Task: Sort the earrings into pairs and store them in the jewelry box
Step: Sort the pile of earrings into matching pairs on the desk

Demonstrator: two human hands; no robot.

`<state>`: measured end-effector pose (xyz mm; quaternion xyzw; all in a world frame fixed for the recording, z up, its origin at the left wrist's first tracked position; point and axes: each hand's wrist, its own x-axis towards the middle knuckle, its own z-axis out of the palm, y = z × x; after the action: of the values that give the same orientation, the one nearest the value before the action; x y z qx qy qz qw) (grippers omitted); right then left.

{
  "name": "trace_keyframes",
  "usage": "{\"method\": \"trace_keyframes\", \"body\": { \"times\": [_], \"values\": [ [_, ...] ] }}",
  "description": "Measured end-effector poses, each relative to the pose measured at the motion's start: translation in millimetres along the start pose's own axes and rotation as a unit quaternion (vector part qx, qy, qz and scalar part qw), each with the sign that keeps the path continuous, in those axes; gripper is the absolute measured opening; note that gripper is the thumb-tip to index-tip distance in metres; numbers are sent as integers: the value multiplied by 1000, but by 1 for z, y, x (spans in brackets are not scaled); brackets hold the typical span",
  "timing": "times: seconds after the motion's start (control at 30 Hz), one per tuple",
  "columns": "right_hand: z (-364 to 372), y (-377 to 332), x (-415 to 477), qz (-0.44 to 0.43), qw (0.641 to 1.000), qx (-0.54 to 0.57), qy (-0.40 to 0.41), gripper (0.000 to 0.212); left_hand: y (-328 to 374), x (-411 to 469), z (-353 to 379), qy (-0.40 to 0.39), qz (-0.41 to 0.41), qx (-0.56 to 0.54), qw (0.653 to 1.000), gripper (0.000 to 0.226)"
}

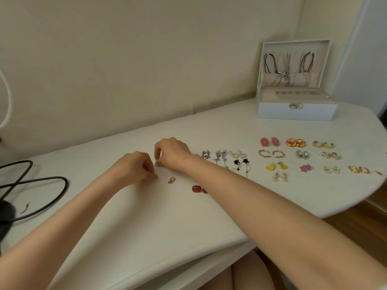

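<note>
My left hand (136, 170) and my right hand (170, 152) meet at the middle of the white table (146, 227), fingertips pinched close together on something tiny that I cannot make out. A small gold earring (171, 180) lies just right of my left fingers. A dark red rectangular pair (198, 189) sits partly under my right forearm. Several sorted pairs lie in rows to the right, among them pink ovals (269, 141), yellow hearts (276, 166) and gold hoops (323, 144). The white jewelry box (297, 110) stands open at the back right, necklaces hanging in its lid.
A black cable (41, 197) loops across the table's left side next to a dark object at the left edge. The wall runs close behind the table. The table's curved right edge drops to a wooden floor (356, 222).
</note>
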<state>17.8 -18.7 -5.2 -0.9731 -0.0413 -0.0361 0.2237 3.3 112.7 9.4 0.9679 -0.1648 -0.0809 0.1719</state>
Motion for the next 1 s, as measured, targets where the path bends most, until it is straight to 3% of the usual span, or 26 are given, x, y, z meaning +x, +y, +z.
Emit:
{"method": "trace_keyframes", "body": {
  "times": [0.3, 0.33, 0.43, 0.77, 1.0],
  "values": [
    [-10, 8, -4, -3, 1000, 12, -1, 9, 18, -9, 11, -24, 54, -122, 991, 19],
    [-15, 11, -7, -3, 999, 32, 6, 2, 19, -9, 13, -17, 58, -116, 991, 19],
    [-31, 19, -19, 6, 995, 90, 30, 16, 21, -7, 19, -13, 79, -82, 993, 14],
    [-61, 49, -69, 8, 974, 221, 53, 12, 30, -1, 20, 3, 132, -39, 990, 22],
    [-76, 74, -95, 12, 963, 266, 42, 13, 64, -2, 19, 34, 197, -225, 954, 10]
  ]
}}
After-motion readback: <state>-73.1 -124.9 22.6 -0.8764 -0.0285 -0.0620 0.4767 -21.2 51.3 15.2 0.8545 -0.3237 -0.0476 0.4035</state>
